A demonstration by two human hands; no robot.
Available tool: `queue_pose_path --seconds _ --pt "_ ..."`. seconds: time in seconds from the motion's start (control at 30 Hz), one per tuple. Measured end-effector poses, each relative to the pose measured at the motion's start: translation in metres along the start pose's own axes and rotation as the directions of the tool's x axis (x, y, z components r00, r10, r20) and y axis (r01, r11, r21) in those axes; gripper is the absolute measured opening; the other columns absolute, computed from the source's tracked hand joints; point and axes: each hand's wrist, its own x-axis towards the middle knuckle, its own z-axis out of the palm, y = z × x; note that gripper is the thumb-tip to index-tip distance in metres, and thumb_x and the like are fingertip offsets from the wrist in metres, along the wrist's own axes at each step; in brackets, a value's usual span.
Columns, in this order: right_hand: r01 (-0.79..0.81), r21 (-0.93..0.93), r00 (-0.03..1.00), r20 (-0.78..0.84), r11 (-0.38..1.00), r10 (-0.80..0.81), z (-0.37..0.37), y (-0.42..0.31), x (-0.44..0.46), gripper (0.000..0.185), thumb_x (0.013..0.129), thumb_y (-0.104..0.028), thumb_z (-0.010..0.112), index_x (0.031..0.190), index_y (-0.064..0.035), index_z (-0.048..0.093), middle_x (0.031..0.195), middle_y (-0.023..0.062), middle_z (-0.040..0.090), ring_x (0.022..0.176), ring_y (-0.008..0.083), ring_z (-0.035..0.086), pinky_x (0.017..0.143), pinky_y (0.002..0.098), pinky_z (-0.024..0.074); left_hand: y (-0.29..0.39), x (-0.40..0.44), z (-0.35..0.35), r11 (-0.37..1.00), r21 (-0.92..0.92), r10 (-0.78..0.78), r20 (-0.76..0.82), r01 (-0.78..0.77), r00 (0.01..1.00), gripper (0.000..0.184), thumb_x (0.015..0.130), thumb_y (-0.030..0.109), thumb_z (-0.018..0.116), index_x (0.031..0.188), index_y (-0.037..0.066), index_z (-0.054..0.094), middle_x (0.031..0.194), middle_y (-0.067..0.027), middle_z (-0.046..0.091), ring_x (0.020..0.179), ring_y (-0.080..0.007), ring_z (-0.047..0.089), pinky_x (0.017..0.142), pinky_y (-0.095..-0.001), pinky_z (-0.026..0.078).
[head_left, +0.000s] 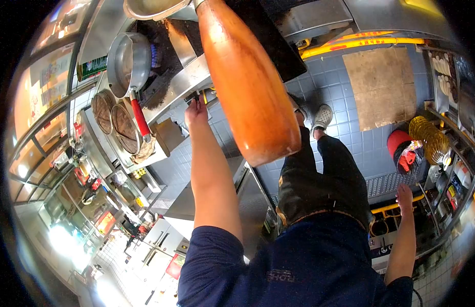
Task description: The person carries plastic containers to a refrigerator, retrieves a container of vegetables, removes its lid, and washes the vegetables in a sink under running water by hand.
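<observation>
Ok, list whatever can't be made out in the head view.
Head view, metal pan: cut off by the top edge.
Head view, part of the stove: hidden behind the orange-brown handle.
Head view, left hand: too small to tell whether it touches anything.
Head view, shirt lettering: too small and blurred to read.

Upper pan [155, 8] cut off @ top, L fingers' [197, 106] hold unclear, shirt txt [280, 276] blurry

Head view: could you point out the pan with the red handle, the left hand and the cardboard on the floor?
Pan [128, 64]: head view, inside of the bowl.
Left hand [197, 112]: head view, back of the hand.
Cardboard [381, 88]: head view, middle of the sheet.
</observation>
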Motion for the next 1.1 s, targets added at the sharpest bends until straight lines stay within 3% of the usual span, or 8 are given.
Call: queue_pose_path --seconds 0.17,0.23,0.33,0.47,0.57,0.73,0.93,1.1 --pt "-0.022 0.031 0.999 -0.023 0.999 0.023 0.0 -0.006 -0.002 0.025 0.098 -0.031 0.055 0.113 -0.0116 0.061 0.072 0.0018 0.057 0.049 0.0117 0.049 0.038 0.0263 0.0379 0.006 0.006 -0.012 0.982 0.19 -0.037 0.085 0.02 0.996 0.037 0.103 0.015 0.051 0.128 -0.012 0.044 0.127 -0.0249 0.055 0.115 -0.0379 0.059 0.094 -0.0474 0.059" --pt "0.107 -0.242 0.994 -0.002 0.964 -0.11 -0.02 0.022 0.028 0.025 0.099 -0.029 0.054 0.112 -0.0096 0.063 0.084 0.0033 0.06 0.062 0.0128 0.054 0.047 0.0292 0.0438 0.025 -0.016 -0.016 0.985 0.171 0.015 0.03 -0.02 0.999 0.055 0.102 0.025 0.052 0.137 -0.011 0.03 0.135 -0.0282 0.047 0.122 -0.042 0.054 0.099 -0.052 0.053" --pt "0.434 -0.68 0.871 0.149 0.592 -0.467 -0.051 0.064 0.083 0.025 0.101 -0.025 0.053 0.111 -0.0065 0.065 0.101 0.0055 0.063 0.082 0.0146 0.061 0.059 0.0335 0.0528 0.068 -0.071 -0.029 0.989 0.121 0.093 -0.03 -0.088 0.995 0.084 0.1 0.041 0.054 0.15 -0.009 0.01 0.148 -0.0331 0.034 0.132 -0.0482 0.045 0.107 -0.0589 0.045" --pt "0.703 -0.533 0.655 0.229 0.47 -0.72 -0.041 0.052 0.11 0.019 0.096 -0.027 0.058 0.107 -0.0141 0.066 0.068 0.0027 0.058 0.047 0.0154 0.051 0.039 0.0298 0.0423 0.148 -0.128 -0.009 0.916 0.263 0.288 0.09 -0.302 0.953 0.076 0.099 0.056 0.046 0.135 -0.01 0.035 0.124 -0.0282 0.053 0.112 -0.0463 0.059 0.097 -0.0587 0.052" --pt "0.843 -0.453 0.457 0.322 0.288 -0.829 -0.037 0.032 0.14 0.022 0.095 -0.027 0.058 0.112 -0.0161 0.066 0.079 0.0026 0.064 0.058 0.0201 0.059 0.039 0.0346 0.0428 0.178 -0.176 0.027 0.894 0.391 0.02 0.458 -0.222 0.889 0.064 0.094 0.061 0.055 0.111 -0.001 0.056 0.101 -0.0161 0.063 0.092 -0.035 0.068 0.081 -0.0468 0.059" --pt "0.732 -0.615 0.535 0.253 0.293 -0.806 -0.001 -0.063 0.095 0.02 0.092 -0.025 0.06 0.106 -0.0141 0.068 0.084 0.0035 0.066 0.065 0.0202 0.062 0.049 0.0343 0.0473 0.155 -0.23 0.082 0.603 0.703 0.099 0.404 -0.378 0.91 0.027 0.096 0.038 0.066 0.102 0.013 0.059 0.072 0.0002 0.057 0.058 -0.0111 0.054 0.049 -0.0264 0.043" --pt "0.67 -0.734 0.417 0.25 0.109 -0.874 0.043 -0.147 0.043 0.018 0.088 -0.022 0.063 0.1 -0.0117 0.071 0.09 0.0046 0.067 0.073 0.0204 0.065 0.061 0.0339 0.0528 0.117 -0.214 0.087 0.6 0.663 0.225 0.398 -0.448 0.889 0.017 0.098 0.025 0.061 0.092 0.011 0.054 0.065 0.002 0.048 0.046 -0.009 0.047 0.037 -0.0242 0.035" --pt "0.574 -0.669 0.716 0.13 0.472 -0.686 0.078 -0.172 0.02 0.022 0.083 -0.023 0.067 0.101 -0.0111 0.073 0.106 0.0055 0.07 0.093 0.0211 0.069 0.077 0.0352 0.0563 0.087 -0.224 0.106 0.578 0.642 0.339 0.373 -0.504 0.864 0.021 0.098 0.024 0.06 0.088 0.007 0.052 0.064 0.0 0.047 0.044 -0.0115 0.046 0.036 -0.0274 0.035"
